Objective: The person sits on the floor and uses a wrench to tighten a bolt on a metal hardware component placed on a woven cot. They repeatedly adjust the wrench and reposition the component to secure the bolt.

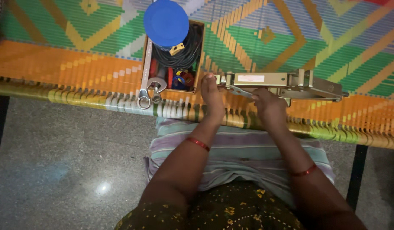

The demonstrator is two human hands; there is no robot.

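- Left hand (212, 96), at the centre of the frame, lies flat with its fingers straight, pressing the left end of the metal jack (282, 84) and gripping nothing.
- Right hand (268, 105) is curled around the thin metal handle (241, 91) under the jack's left half.
- The jack lies folded flat, right of centre, on the woven cot (77, 64).
- Just left of it, the cardboard box (198, 64) holds black cable (189, 51), with a blue lid (166, 22) above.
- Two spanners (146, 81) rest against the box's left side.

A jack (282, 84) is lying on the cot (69, 68), right of a box (173, 59). A lid (166, 22) is sitting on the box, wrenches (146, 83) lying along its left side.
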